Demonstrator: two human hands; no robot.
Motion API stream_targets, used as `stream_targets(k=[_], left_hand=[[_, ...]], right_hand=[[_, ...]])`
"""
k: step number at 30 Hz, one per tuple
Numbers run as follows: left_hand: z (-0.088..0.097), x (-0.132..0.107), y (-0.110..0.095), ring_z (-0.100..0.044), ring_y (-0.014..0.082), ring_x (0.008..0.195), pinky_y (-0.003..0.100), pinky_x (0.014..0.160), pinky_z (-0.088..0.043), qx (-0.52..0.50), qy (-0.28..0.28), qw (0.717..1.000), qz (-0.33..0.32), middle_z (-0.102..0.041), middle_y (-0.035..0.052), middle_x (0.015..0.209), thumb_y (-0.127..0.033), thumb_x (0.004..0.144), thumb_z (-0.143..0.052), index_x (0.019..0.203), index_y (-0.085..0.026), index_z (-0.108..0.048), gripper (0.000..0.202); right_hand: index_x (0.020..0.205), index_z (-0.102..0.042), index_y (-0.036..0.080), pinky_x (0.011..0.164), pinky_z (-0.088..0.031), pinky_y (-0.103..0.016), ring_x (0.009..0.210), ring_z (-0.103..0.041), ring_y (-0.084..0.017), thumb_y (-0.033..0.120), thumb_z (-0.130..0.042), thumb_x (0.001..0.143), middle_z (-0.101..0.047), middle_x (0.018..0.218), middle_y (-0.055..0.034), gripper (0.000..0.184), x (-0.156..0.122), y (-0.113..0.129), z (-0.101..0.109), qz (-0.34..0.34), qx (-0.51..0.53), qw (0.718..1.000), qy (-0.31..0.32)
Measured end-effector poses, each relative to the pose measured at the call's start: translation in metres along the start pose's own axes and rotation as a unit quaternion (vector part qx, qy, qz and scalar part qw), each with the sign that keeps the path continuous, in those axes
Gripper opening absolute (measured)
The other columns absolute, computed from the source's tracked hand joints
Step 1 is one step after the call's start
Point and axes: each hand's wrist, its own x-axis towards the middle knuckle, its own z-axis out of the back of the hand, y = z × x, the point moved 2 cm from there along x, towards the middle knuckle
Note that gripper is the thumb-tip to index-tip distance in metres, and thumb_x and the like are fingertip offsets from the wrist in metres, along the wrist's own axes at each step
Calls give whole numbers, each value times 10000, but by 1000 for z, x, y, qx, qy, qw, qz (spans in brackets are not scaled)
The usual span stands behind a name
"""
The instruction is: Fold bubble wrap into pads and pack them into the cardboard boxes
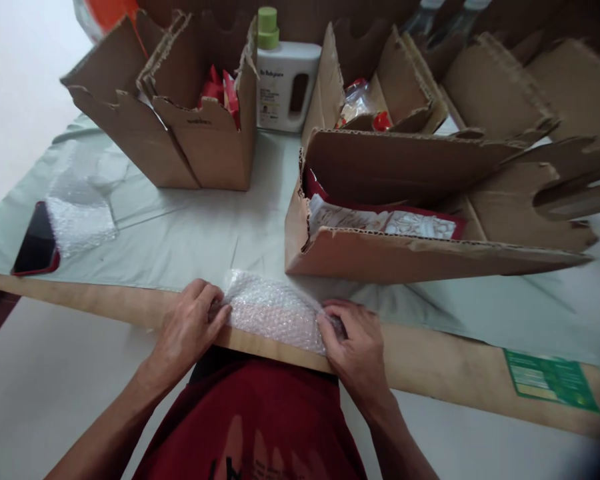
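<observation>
A flat strip of bubble wrap lies along the front edge of the table, partly on the cloth and partly on bare wood. My left hand pinches its left end, thumb and fingers close together. At the opposite end my right hand has its fingers curled round the wrap's right edge. Whether anything is inside the wrap, I cannot tell.
Behind it stand a long cardboard box with packets, smaller cardboard boxes and a white detergent bottle. To the left lie a phone and more bubble wrap. A green card sits at the right edge.
</observation>
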Motion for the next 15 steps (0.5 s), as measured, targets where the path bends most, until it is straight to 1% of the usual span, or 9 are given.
stream_targets(k=[1, 2, 3, 5, 7, 9, 11, 13, 15], left_hand=[[0, -1, 0, -626, 210, 803, 357, 723, -519, -14, -3, 1000, 0, -626, 52, 940, -327, 968, -519, 903, -215, -593, 149], [1, -2, 1, -627, 209, 804, 359, 728, -520, -29, -6, 1000, -2, -632, 52, 927, -321, 961, -508, 877, -216, -586, 156], [4, -3, 2, -628, 207, 798, 356, 727, -520, -50, -8, 999, -1, -640, 47, 900, -320, 951, -503, 855, -218, -580, 160], [15, -2, 6, -637, 198, 770, 331, 698, -521, -99, -9, 995, 16, -661, 32, 848, -333, 929, -512, 855, -221, -585, 153], [29, 6, 8, -643, 184, 738, 299, 653, -511, -129, -20, 991, 39, -684, 16, 842, -348, 911, -539, 941, -223, -617, 151], [41, 27, 8, -641, 172, 729, 292, 675, -514, -118, -40, 992, 37, -698, 5, 878, -323, 899, -563, 1088, -226, -636, 225], [44, 59, 4, -645, 170, 759, 315, 767, -527, -80, -55, 995, 4, -705, 7, 920, -252, 883, -579, 1237, -223, -619, 357], [37, 91, 1, -662, 195, 854, 353, 864, -531, -45, -55, 997, -34, -712, 31, 973, -182, 854, -609, 1343, -194, -582, 490], [26, 110, 2, -656, 252, 1007, 413, 951, -525, -18, -74, 995, -62, -708, 85, 1072, -158, 823, -652, 1383, -152, -561, 567]], right_hand=[[947, -666, 221, 781, -503, -341, 819, -696, -208, 231, -599, 972, -764, 911, -40, 72, -4, 2, 3, -22, 39, 999, 14], [1034, -674, 223, 757, -527, -320, 784, -704, -194, 241, -609, 967, -760, 888, -27, 96, -8, 5, 5, -48, 76, 995, 33], [1154, -665, 220, 741, -547, -301, 766, -713, -182, 251, -616, 963, -760, 890, -19, 200, -12, 7, 7, -76, 109, 990, 54], [1403, -567, 210, 737, -576, -276, 776, -733, -168, 256, -613, 964, -766, 937, -18, 444, -20, 13, 9, -113, 164, 975, 99], [1539, -458, 223, 772, -596, -270, 827, -749, -162, 250, -604, 969, -774, 1001, -22, 589, -25, 21, 8, -116, 201, 962, 143], [1564, -449, 245, 809, -608, -275, 902, -757, -170, 240, -594, 973, -780, 1089, -36, 608, -24, 31, 5, -99, 228, 953, 175], [1523, -520, 251, 872, -610, -297, 1001, -751, -189, 220, -570, 978, -769, 1193, -53, 548, -18, 42, -1, -77, 250, 944, 199], [1411, -639, 243, 916, -602, -324, 1057, -737, -208, 203, -546, 980, -755, 1240, -65, 443, -9, 51, -9, -64, 264, 936, 223], [1270, -728, 229, 913, -597, -343, 1038, -731, -220, 205, -554, 973, -758, 1206, -73, 345, 0, 56, -15, -67, 270, 930, 240]])
